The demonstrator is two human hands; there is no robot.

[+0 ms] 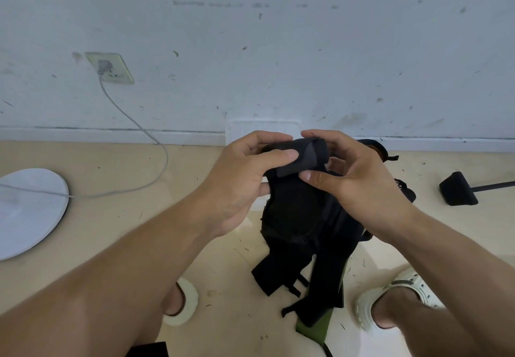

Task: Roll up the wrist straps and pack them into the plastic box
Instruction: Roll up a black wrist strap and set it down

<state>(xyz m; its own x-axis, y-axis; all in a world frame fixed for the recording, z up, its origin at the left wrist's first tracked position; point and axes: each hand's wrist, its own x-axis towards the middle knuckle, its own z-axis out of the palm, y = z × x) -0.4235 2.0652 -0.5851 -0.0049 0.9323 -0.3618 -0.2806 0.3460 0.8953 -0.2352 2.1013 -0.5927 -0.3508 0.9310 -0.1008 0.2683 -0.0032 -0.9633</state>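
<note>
Wrist strap (295, 161) held chest-high between both hands. Left hand (239, 178) pinches the rolled top end; right hand (354, 173) curls round the same roll from the other side. Long axis hangs straight down, tail trailing toward the floor (111, 231). Plastic box not visible.

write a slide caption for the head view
Both hands, left and right, roll a black wrist strap above more straps on the floor.

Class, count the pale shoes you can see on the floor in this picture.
2: left shoe at bottom centre, partly behind the left forearm; right shoe at bottom right, beside the black straps.
</note>
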